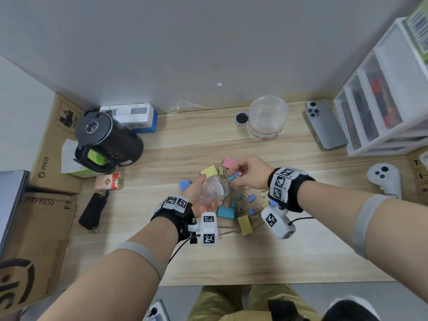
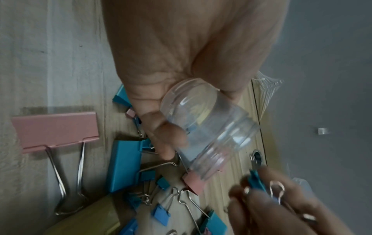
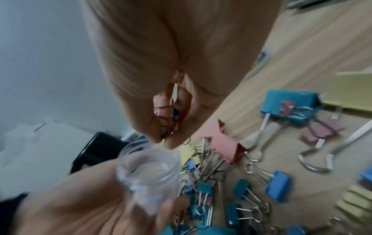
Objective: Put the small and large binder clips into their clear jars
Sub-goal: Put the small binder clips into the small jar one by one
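Observation:
My left hand (image 1: 199,200) grips a small clear jar (image 1: 214,189), tilted with its open mouth toward my right hand (image 1: 251,174). The jar (image 2: 207,127) looks empty. My right hand pinches a few small binder clips (image 1: 234,176), teal and pink, just beside the jar's mouth (image 3: 149,171); the teal clip (image 2: 256,179) pokes out of the fingertips. On the wooden desk under both hands lies a pile of small and large clips (image 1: 240,205), among them a large pink one (image 1: 229,162) and a teal one (image 1: 226,213). The large clear jar (image 1: 267,118) stands at the back.
A black kettle (image 1: 106,137) stands at the left with cardboard boxes (image 1: 53,144) beyond it. A phone (image 1: 326,126), white drawer unit (image 1: 382,100) and white controller (image 1: 385,179) sit on the right. A black round lid (image 1: 241,118) lies beside the large jar.

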Available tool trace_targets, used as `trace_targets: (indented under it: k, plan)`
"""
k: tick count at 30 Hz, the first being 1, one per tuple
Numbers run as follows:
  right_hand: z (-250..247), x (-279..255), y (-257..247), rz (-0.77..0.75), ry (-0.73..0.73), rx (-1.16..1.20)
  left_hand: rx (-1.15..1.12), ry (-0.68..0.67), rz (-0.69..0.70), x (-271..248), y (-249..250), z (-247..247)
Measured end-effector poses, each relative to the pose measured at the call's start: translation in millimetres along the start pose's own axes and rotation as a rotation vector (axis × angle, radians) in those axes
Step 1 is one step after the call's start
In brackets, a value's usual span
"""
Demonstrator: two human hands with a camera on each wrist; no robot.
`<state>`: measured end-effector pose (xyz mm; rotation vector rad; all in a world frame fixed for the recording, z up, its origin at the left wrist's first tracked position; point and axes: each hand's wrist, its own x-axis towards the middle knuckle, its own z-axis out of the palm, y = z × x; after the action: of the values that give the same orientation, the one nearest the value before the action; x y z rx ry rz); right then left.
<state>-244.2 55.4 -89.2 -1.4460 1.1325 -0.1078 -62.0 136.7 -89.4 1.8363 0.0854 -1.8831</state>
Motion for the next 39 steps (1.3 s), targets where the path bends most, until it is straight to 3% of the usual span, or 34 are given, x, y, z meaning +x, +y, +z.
trace_targets:
  k: [4,8,14,20,23,27,31,39]
  plan:
    - [14,-4,-15,-0.099,0.0,-0.125,-0.063,-0.05,0.064,1,3,9]
    - [22,-6,-12,-0.05,0.079,-0.186,-0.009,-0.044,0.067,5,0,14]
    - [25,-7,-13,-0.059,-0.032,0.045,0.017,-0.074,0.055,1,6,14]
    - [18,-1,-2,-0.067,0.205,0.107,0.053,-0.039,0.035,8,8,5]
    - [10,1,13,-0.026,0.272,-0.11,0.045,-0.039,0.024,9,6,1]
    - [4,-4,33,-0.017,0.086,-0.523,0.044,-0.047,0.019,9,3,-3]
    - [11,-10,45,-0.041,-0.105,-0.72,0.034,-0.068,0.01,9,2,-7]
    - [26,-11,48,-0.1,-0.115,-0.809,0.067,-0.098,0.016,13,1,-9]
